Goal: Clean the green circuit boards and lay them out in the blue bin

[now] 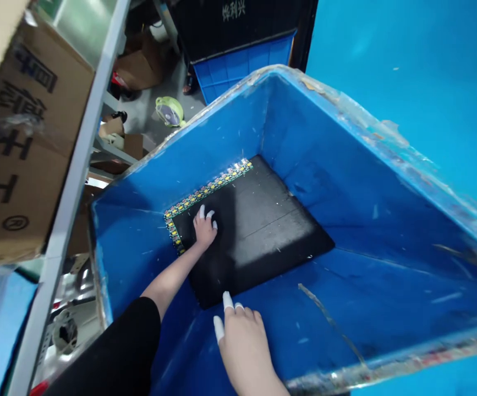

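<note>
My left hand (pixel 205 228) reaches deep into a large blue bin (pixel 321 148), its fingers spread over a flat black sheet (pixel 263 214) at the bottom. Nothing shows in its grasp. Small circuit boards (pixel 209 188) with yellow parts stand in a row along the sheet's far edge and partly down its left side, close to my left fingertips. My right hand (pixel 244 341) is nearer to me, over the near side of the bin, with thumb and index finger apart and nothing visible between them. White finger cots cover several fingertips on both hands.
A metal shelf (pixel 77 126) with a cardboard box (pixel 27 143) stands at the left. Behind the bin are a green fan (pixel 169 111) on the floor and a black panel (pixel 238 27) above a blue crate (pixel 242 66). Worn tape lines the bin's rim.
</note>
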Action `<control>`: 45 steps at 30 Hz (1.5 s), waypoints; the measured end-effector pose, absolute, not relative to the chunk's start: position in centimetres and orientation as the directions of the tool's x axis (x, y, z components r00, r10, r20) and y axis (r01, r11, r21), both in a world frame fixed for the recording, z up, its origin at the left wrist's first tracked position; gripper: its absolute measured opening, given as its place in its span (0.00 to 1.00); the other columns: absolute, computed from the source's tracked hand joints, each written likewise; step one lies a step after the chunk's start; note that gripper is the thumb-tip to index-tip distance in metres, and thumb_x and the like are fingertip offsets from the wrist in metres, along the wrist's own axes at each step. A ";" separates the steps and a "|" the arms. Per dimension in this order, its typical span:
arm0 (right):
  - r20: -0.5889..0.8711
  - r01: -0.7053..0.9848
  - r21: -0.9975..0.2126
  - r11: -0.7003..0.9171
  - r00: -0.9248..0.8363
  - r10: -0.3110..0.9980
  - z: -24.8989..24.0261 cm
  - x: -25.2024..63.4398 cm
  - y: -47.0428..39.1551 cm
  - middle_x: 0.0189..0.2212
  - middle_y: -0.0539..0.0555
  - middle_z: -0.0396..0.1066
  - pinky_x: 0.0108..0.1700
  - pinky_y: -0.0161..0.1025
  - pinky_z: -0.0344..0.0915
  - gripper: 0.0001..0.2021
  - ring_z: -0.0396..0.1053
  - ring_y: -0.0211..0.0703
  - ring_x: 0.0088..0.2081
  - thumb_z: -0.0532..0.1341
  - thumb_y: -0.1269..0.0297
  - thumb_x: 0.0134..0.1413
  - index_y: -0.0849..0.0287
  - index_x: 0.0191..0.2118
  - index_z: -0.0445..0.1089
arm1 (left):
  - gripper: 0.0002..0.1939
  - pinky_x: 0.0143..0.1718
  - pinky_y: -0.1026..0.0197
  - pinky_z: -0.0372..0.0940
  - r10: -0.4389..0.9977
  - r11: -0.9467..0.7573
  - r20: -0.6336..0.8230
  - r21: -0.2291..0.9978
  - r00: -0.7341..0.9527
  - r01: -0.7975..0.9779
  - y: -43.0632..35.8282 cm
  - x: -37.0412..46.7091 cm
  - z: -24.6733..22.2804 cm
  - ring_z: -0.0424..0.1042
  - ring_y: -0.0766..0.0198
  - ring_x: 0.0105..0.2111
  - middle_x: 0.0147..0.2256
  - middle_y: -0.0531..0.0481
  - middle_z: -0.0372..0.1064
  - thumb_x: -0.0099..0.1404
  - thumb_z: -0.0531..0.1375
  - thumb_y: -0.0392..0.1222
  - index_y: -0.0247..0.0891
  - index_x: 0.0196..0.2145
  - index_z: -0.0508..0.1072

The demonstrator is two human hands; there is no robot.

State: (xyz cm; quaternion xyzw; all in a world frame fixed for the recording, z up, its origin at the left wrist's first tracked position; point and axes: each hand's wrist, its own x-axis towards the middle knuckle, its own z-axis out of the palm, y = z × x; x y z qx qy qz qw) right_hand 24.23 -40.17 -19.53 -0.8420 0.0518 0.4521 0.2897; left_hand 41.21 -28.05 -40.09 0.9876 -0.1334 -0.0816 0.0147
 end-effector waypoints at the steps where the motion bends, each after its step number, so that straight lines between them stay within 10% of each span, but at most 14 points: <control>1: -0.794 -0.355 -0.426 -0.832 0.587 0.156 -19.4 24.2 -40.2 0.47 0.69 0.76 0.55 0.52 0.62 0.23 0.71 0.60 0.51 0.49 0.72 0.66 0.70 0.65 0.60 | 0.20 0.59 0.37 0.60 -0.219 -0.976 -0.154 0.050 0.964 -0.214 -26.8 40.3 -40.2 0.62 0.47 0.60 0.63 0.41 0.58 0.69 0.59 0.43 0.40 0.57 0.67; 18: -0.792 -0.332 -0.375 -0.865 0.600 0.113 -18.8 24.7 -40.1 0.47 0.70 0.76 0.55 0.49 0.62 0.17 0.71 0.58 0.53 0.52 0.73 0.63 0.69 0.53 0.72 | 0.14 0.52 0.45 0.68 -0.205 -0.967 -0.206 0.193 0.957 -0.166 -23.9 39.0 -42.7 0.70 0.53 0.52 0.56 0.42 0.66 0.70 0.59 0.43 0.39 0.52 0.71; 34: -0.773 -0.353 -0.408 -0.842 0.625 0.112 -18.8 24.5 -40.2 0.48 0.70 0.75 0.55 0.51 0.62 0.25 0.71 0.60 0.53 0.52 0.72 0.65 0.70 0.66 0.58 | 0.17 0.49 0.46 0.70 -0.243 -0.964 -0.245 0.167 0.939 -0.206 -25.9 38.5 -42.3 0.71 0.54 0.50 0.56 0.42 0.66 0.70 0.59 0.43 0.40 0.55 0.68; 45: -0.757 -0.360 -0.438 -0.824 0.642 0.121 -19.2 24.3 -40.2 0.47 0.70 0.76 0.54 0.52 0.63 0.23 0.72 0.60 0.51 0.51 0.72 0.65 0.69 0.63 0.64 | 0.23 0.61 0.35 0.55 -0.584 -0.811 -0.310 0.179 0.750 -0.557 -29.8 41.6 -41.7 0.59 0.46 0.62 0.64 0.41 0.57 0.69 0.60 0.45 0.40 0.59 0.66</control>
